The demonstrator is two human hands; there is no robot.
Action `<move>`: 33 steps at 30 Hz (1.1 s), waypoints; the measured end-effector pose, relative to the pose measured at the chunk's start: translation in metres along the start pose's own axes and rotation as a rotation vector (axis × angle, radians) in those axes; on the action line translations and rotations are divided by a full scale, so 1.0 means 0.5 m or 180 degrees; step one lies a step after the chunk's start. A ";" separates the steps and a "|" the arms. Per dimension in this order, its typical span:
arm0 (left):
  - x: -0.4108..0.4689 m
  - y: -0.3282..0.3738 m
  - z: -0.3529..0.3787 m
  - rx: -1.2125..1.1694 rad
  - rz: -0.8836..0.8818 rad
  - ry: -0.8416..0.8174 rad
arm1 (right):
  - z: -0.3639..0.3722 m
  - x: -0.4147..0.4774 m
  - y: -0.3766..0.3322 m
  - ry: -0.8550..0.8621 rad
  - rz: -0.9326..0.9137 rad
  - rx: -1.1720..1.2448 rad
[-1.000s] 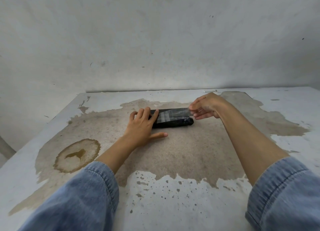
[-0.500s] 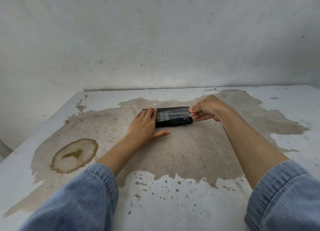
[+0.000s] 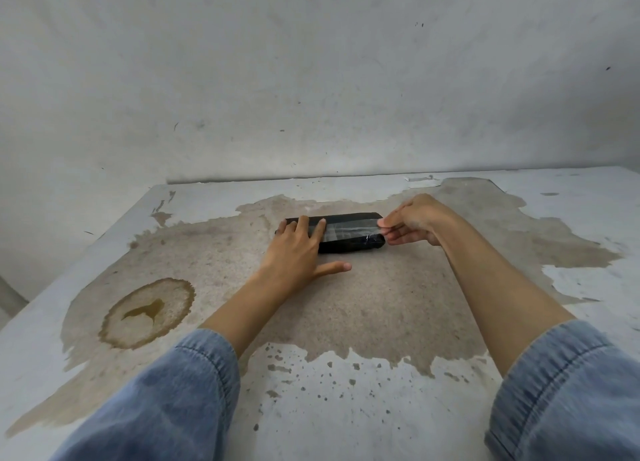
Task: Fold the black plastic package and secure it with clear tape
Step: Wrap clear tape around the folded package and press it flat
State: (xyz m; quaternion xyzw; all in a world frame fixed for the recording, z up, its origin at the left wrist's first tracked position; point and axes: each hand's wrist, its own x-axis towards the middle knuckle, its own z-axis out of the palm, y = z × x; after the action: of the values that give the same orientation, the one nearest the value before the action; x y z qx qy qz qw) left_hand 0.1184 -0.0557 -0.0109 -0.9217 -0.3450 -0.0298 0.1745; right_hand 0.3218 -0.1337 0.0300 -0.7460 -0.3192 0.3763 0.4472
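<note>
A folded black plastic package [image 3: 349,244] lies flat on the worn table [image 3: 363,304], long side running left to right. A strip of clear tape [image 3: 349,230] stretches along its top. My left hand [image 3: 296,249] rests flat on the package's left end, fingers spread and pressing the tape down, thumb out on the table. My right hand [image 3: 414,220] is at the package's right end and pinches the free end of the tape between thumb and fingers. The package's left end is hidden under my left hand.
The table has peeled white paint, a large bare brown patch and a round ring stain [image 3: 147,313] at the left. A grey wall [image 3: 311,79] rises right behind the table. Blue denim sleeves cover both forearms near the camera.
My left hand has slid a little further onto the package along the tape. My right hand keeps its pinch on the tape end and has lowered slightly toward the package's right end.
</note>
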 end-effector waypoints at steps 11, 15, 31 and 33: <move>0.000 0.014 -0.017 -0.0036 -0.0110 0.0039 | 0.003 0.006 0.013 -0.0055 0.0181 0.0087; -0.001 0.011 -0.021 0.0000 -0.0107 0.0074 | 0.003 0.007 0.012 -0.0064 0.0237 0.0095; 0.066 -0.018 -0.026 0.0516 0.0521 0.0353 | 0.000 0.011 0.013 -0.0191 0.0274 -0.0076; 0.071 -0.016 -0.021 0.0550 0.0592 0.0372 | -0.001 0.014 0.012 -0.0194 0.0276 -0.0096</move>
State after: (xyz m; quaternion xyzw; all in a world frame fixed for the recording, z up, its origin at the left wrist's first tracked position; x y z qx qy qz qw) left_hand 0.1412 -0.0316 0.0077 -0.9280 -0.2487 -0.0374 0.2750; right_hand 0.3264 -0.1309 0.0227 -0.7540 -0.3056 0.4130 0.4093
